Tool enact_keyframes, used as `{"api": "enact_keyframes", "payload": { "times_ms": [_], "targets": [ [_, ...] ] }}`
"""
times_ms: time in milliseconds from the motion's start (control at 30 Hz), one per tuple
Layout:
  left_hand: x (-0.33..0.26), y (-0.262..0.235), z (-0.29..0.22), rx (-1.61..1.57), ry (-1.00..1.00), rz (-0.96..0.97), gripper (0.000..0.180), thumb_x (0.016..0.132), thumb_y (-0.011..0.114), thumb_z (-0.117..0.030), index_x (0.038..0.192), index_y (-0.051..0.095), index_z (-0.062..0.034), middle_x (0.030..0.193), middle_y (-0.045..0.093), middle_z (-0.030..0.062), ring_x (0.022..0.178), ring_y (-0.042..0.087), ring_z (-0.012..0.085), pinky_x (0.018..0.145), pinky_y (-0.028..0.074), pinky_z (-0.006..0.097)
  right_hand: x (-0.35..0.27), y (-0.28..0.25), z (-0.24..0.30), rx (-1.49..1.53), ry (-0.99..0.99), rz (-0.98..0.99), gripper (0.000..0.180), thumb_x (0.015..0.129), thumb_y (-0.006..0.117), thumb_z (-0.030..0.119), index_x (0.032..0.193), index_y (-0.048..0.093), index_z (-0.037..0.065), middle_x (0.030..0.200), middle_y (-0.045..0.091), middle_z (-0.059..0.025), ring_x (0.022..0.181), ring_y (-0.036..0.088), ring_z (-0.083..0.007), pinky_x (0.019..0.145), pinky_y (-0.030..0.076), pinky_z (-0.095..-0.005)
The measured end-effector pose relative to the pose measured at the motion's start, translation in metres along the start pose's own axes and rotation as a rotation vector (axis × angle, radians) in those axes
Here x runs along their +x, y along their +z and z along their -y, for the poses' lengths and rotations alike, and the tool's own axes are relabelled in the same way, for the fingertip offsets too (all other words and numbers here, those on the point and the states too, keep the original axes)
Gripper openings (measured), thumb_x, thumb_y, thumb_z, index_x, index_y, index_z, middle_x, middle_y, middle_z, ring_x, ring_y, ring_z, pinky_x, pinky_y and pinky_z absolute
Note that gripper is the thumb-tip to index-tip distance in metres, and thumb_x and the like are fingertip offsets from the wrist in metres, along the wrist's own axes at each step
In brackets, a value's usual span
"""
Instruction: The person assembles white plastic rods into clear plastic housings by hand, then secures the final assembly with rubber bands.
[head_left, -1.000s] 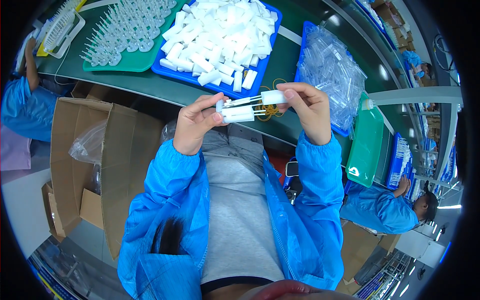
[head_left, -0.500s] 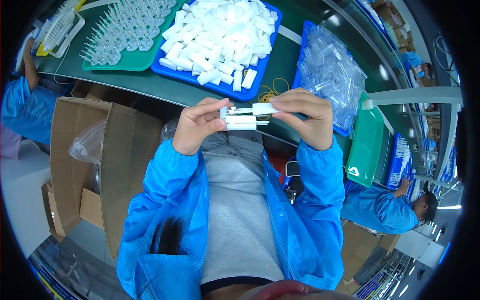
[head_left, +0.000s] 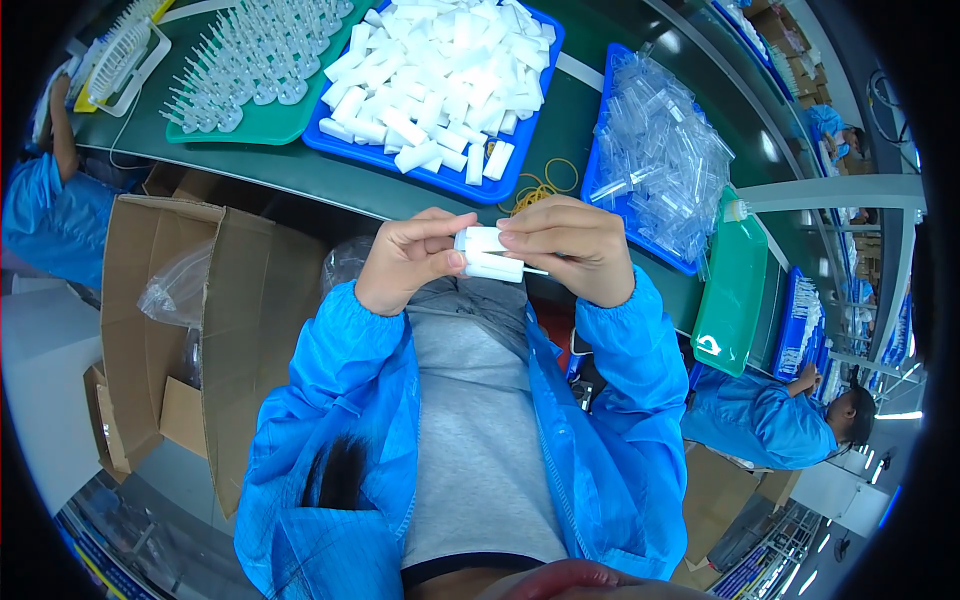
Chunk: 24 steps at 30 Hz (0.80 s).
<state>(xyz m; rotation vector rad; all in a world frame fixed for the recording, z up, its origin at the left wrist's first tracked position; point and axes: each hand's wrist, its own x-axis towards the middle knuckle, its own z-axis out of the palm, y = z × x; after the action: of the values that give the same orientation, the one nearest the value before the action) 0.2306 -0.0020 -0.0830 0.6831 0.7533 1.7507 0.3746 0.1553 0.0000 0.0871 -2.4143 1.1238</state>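
In front of my body, my left hand point(head_left: 405, 262) pinches a pale translucent plastic base point(head_left: 461, 241) between thumb and fingers. Two white foam-like cylinders sit side by side against it. The nearer cylinder point(head_left: 495, 267) has a thin pin poking out of its right end. Around the right end of the farther cylinder point(head_left: 485, 239), the fingers of my right hand point(head_left: 578, 246) are closed; its left end reaches the base. Fingers cover part of both pieces. Beyond them, a blue tray point(head_left: 440, 177) is heaped with more white cylinders.
Pronged plastic pieces point(head_left: 265, 60) stand in a green tray point(head_left: 260, 134) at far left. Clear plastic parts point(head_left: 665, 150) fill a blue tray at right, beside a green tray point(head_left: 730, 300). Yellow bands point(head_left: 540, 187) lie between. An open carton point(head_left: 240, 330) stands left; co-workers sit both sides.
My right hand has moved left and slightly nearer with its cylinder, which has slid along the prongs up to the base. The exposed prongs there are now covered.
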Motion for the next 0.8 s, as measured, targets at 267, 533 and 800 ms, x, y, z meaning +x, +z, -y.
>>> {"api": "enact_keyframes", "payload": {
  "times_ms": [267, 533, 800],
  "targets": [
    [0.001, -0.002, -0.011, -0.056, -0.080, -0.068, 0.046, 0.081, 0.063, -0.004, 0.124, 0.048, 0.0012, 0.115, 0.054, 0.0130, 0.097, 0.059, 0.0195, 0.076, 0.053, 0.028, 0.024, -0.013, -0.025, -0.210, 0.300, -0.081, 0.025, 0.081, 0.063, 0.014, 0.104, 0.064, 0.003, 0.097, 0.064, -0.0125, 0.092, 0.057, -0.0262, 0.080, 0.045, -0.0339],
    [0.001, 0.001, -0.014, 0.043, -0.056, -0.112, 0.039, 0.083, 0.060, -0.006, 0.120, 0.050, 0.0001, 0.117, 0.053, 0.0126, 0.096, 0.059, 0.0199, 0.076, 0.054, 0.029, 0.042, 0.000, -0.059, -0.633, 0.218, 0.168, 0.030, 0.066, 0.073, 0.016, 0.089, 0.055, 0.008, 0.087, 0.060, -0.0086, 0.086, 0.049, -0.0276, 0.073, 0.039, -0.0372],
    [0.000, -0.005, -0.013, -0.051, 0.013, -0.210, 0.040, 0.080, 0.063, 0.000, 0.117, 0.051, 0.0002, 0.117, 0.053, 0.0130, 0.101, 0.057, 0.0204, 0.082, 0.052, 0.031, 0.050, -0.005, -0.063, -0.243, 0.428, 0.086, 0.026, 0.066, 0.074, 0.005, 0.087, 0.059, 0.001, 0.078, 0.054, -0.0051, 0.064, 0.052, -0.0101, 0.056, 0.042, -0.0227]
  ]
}}
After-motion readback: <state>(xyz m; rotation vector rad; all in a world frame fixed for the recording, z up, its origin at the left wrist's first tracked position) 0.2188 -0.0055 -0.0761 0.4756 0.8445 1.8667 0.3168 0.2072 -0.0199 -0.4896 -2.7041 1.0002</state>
